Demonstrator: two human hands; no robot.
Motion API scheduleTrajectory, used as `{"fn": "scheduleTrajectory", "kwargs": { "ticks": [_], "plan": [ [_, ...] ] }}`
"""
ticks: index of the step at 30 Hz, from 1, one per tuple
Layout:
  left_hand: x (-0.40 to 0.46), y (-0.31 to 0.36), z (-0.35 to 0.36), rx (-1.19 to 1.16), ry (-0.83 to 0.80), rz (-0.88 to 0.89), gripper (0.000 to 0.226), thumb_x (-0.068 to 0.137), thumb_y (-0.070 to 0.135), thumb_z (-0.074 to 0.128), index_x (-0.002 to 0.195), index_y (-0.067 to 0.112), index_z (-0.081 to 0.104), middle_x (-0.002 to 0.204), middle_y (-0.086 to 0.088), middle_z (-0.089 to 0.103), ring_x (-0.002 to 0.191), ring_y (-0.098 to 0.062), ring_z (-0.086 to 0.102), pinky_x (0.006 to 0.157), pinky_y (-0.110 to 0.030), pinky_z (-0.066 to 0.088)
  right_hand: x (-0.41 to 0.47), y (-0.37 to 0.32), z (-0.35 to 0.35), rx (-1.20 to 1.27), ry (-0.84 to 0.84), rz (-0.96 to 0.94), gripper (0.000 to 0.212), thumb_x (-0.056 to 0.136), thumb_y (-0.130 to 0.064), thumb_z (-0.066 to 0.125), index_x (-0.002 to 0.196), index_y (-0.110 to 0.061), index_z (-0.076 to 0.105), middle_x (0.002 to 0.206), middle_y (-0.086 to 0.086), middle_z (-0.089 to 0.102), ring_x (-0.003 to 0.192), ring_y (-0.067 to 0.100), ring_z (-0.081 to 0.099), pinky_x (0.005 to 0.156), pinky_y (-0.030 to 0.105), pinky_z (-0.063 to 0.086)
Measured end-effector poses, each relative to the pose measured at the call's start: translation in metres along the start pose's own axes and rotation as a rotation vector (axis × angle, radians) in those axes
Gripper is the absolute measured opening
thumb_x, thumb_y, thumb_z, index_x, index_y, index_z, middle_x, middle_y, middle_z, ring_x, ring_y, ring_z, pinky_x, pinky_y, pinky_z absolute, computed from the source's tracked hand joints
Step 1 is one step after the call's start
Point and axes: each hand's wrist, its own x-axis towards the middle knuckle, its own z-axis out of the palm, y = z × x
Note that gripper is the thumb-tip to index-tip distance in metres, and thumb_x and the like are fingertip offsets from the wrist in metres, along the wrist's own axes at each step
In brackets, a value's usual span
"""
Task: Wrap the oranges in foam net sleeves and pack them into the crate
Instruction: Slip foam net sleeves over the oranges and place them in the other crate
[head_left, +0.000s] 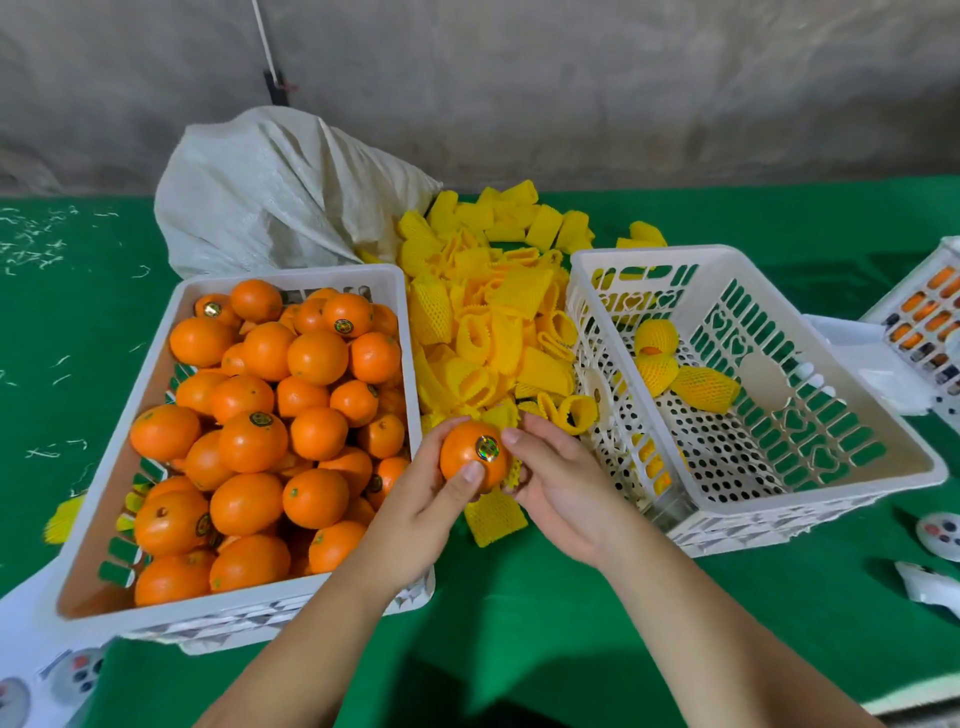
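A single head-worn wide-angle view looks forward and down, close over the green table (545, 597) toward the wall (571, 78).

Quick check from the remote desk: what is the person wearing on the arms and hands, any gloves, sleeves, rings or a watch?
Nothing that shows. The left hand and the right hand are bare, without gloves, and no ring is visible on the fingers that show. Both forearms are bare down to the bottom edge of the picture: no sleeve, watch, bracelet or strap in view. Short, unpainted fingernails.

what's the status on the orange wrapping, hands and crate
Left hand grips an orange. Right hand holds a foam sleeve against it. Three wrapped oranges in the right crate. Nothing blocking.
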Motion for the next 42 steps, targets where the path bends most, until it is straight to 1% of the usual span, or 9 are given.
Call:
{"fn": "scheduleTrajectory", "kwargs": {
  "ticks": [2,6,12,18,23,29,35,39,42],
  "plan": [
    [-0.001,-0.001,-0.001,-0.080,-0.009,-0.019,0.069,0.087,0.076,0.063,0.146,0.043,0.047,0.134,0.023,0.061,0.130,-0.011,0.061,0.104,-0.031,0.053,0.000,0.005,0.005,-0.051,-0.025,-0.040,0.033,0.083,-0.041,0.083,0.115,-0.036,0.077,0.126,-0.001,0.073,0.113,0.022,0.063,0.101,0.044,0.050],
    [0.002,0.005,0.000,-0.257,0.086,-0.060,0.086,0.073,0.080,0.076,0.140,0.029,0.055,0.133,-0.002,0.066,0.120,-0.022,0.067,0.093,-0.035,0.057,-0.004,0.007,0.015,-0.017,-0.025,-0.059,0.040,0.093,-0.038,0.071,0.131,-0.024,0.070,0.136,0.020,0.064,0.110,0.030,0.054,0.109,0.057,0.044],
    [0.002,0.005,0.005,-0.353,0.246,-0.036,0.050,0.089,0.042,0.071,0.133,0.020,0.060,0.126,-0.014,0.065,0.103,-0.022,0.070,0.080,-0.035,0.060,-0.005,0.006,0.023,0.125,0.030,-0.064,0.026,0.105,-0.012,0.054,0.124,-0.013,0.071,0.115,0.019,0.065,0.080,0.021,0.058,0.085,0.040,0.048],
    [0.002,0.004,0.000,-0.451,0.208,-0.055,0.047,0.093,0.029,0.062,0.137,0.013,0.056,0.130,-0.019,0.067,0.105,-0.027,0.070,0.083,-0.041,0.059,-0.006,0.010,0.035,-0.309,0.062,-0.197,0.031,0.075,-0.047,0.077,0.102,-0.033,0.078,0.091,-0.003,0.073,0.072,0.008,0.062,0.072,0.028,0.053],
    [0.000,0.005,-0.003,-0.430,0.180,-0.057,0.051,0.091,0.046,0.068,0.135,0.021,0.061,0.134,-0.020,0.064,0.111,-0.034,0.067,0.085,-0.044,0.058,-0.004,0.007,0.027,-0.565,0.163,-0.381,0.013,0.096,-0.033,0.063,0.095,-0.032,0.076,0.071,-0.002,0.071,0.065,0.013,0.067,0.068,0.030,0.057],
    [-0.002,0.006,-0.006,-0.506,0.116,-0.030,0.046,0.082,0.043,0.077,0.125,0.029,0.071,0.151,-0.006,0.053,0.115,-0.028,0.066,0.077,-0.036,0.059,0.003,-0.007,0.031,-0.906,0.086,-0.386,0.016,0.086,-0.029,0.065,0.102,-0.030,0.067,0.089,-0.012,0.066,0.072,-0.001,0.059,0.063,0.014,0.044],
    [-0.004,0.001,-0.009,-0.387,-0.002,0.006,0.042,0.077,0.039,0.076,0.118,0.030,0.075,0.157,0.024,0.044,0.146,-0.028,0.045,0.093,-0.059,0.057,0.015,-0.009,0.019,-1.091,0.385,-0.575,0.017,0.095,-0.019,0.073,0.104,-0.021,0.058,0.090,-0.010,0.057,0.075,0.009,0.053,0.067,0.035,0.049],
    [-0.004,-0.001,-0.011,-0.298,-0.083,-0.054,0.055,0.082,0.046,0.078,0.134,0.030,0.071,0.160,0.012,0.044,0.149,-0.038,0.041,0.105,-0.064,0.051,0.022,-0.004,0.022,-1.134,0.277,-0.658,0.021,0.089,-0.016,0.079,0.108,-0.019,0.071,0.097,-0.008,0.063,0.090,0.006,0.058,0.077,0.028,0.053],
    [-0.004,0.000,-0.005,-0.321,0.024,-0.076,0.058,0.080,0.051,0.081,0.134,0.032,0.072,0.147,-0.006,0.058,0.127,-0.035,0.063,0.085,-0.045,0.062,0.020,-0.004,0.020,-1.130,0.208,-0.660,0.020,0.092,-0.009,0.074,0.109,-0.020,0.075,0.104,-0.008,0.065,0.095,0.002,0.059,0.083,0.024,0.052]
  ]
}}
